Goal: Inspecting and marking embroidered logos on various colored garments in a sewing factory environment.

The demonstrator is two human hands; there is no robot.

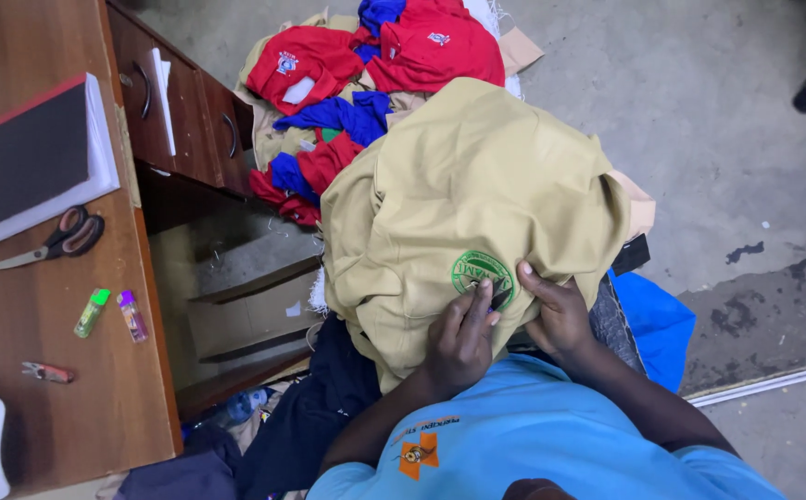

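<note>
Pinched between the fingertips of your left hand (459, 344) is a small dark tool, too small to tell what kind, its tip resting on the round green embroidered badge (483, 275) of the tan cotton shirt (463, 199) draped over your lap. Your right hand (559, 313) presses flat on the fabric just right of the badge, fingers closed down on the cloth rather than gripping it. Keep that hand close so the cloth stays taut, and work the tip shallowly along the stitching, so it does not catch the fabric beneath. Beyond the shirt, a heap of red and blue garments (347, 83) lies on the concrete floor (699, 111). On the brown wooden desk (23, 324) at your left sit black-handled scissors (60, 239) and two small lighters (111, 313), well apart from your hands.
</note>
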